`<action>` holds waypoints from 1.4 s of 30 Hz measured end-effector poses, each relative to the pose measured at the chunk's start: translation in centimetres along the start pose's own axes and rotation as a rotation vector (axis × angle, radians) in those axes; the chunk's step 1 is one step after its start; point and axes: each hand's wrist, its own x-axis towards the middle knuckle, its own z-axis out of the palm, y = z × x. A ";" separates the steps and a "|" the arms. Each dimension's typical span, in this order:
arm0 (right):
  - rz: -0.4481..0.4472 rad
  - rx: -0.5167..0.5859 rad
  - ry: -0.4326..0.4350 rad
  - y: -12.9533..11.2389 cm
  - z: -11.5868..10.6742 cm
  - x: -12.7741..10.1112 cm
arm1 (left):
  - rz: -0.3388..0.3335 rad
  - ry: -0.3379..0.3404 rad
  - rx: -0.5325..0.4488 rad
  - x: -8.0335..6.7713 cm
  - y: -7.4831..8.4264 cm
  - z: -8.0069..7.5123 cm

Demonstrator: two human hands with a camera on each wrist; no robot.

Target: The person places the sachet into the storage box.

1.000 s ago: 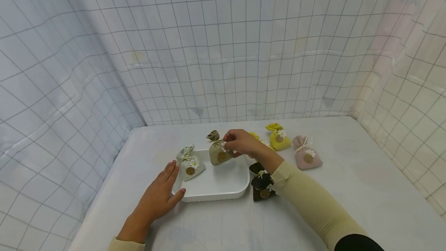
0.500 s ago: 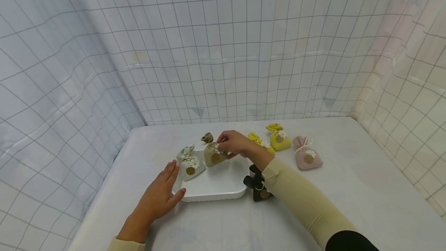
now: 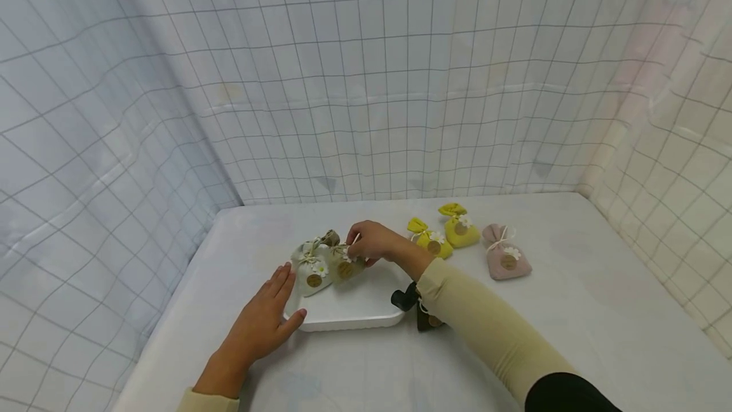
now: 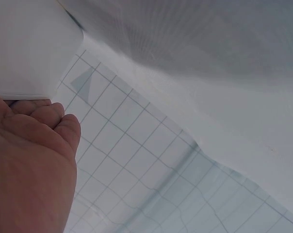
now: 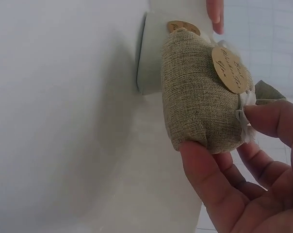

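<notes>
My right hand [image 3: 374, 243] pinches a khaki burlap drawstring sachet [image 5: 200, 92] between thumb and fingers; its round paper tag and small white flower show. The sachet hangs over the white tray [image 3: 366, 302], next to a pale grey-green sachet [image 3: 311, 275] lying at the tray's left side. In the right wrist view, that pale sachet [image 5: 154, 60] sits just behind the khaki one. My left hand [image 3: 260, 320] rests at the tray's left edge, fingers straight and thumb spread. The left wrist view has this hand [image 4: 32, 145] with fingertips right at the tray's rim.
To the right of the tray lie two yellow sachets [image 3: 462, 233] and a pink sachet [image 3: 506, 262]. A dark sachet [image 3: 426, 320], partly hidden by my right sleeve [image 3: 486, 316], is at the tray's right edge. Grid-patterned curtains [image 3: 366, 81] enclose the white table.
My right hand has carried the khaki sachet left and slightly down, up against the pale sachet. The left hand has stayed at the tray's edge.
</notes>
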 end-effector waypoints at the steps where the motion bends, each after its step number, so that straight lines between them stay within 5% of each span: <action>1: 0.002 -0.020 0.001 0.0 0.1 0.1 | -0.001 -0.001 0.000 0.0 0.0 0.0; 20: -0.062 -0.302 0.055 0.1 0.8 0.8 | 0.003 -0.001 0.003 0.0 0.0 0.1; 42: -0.062 -0.241 0.063 0.3 -1.7 -1.4 | -0.001 -0.004 0.009 0.0 -0.1 0.1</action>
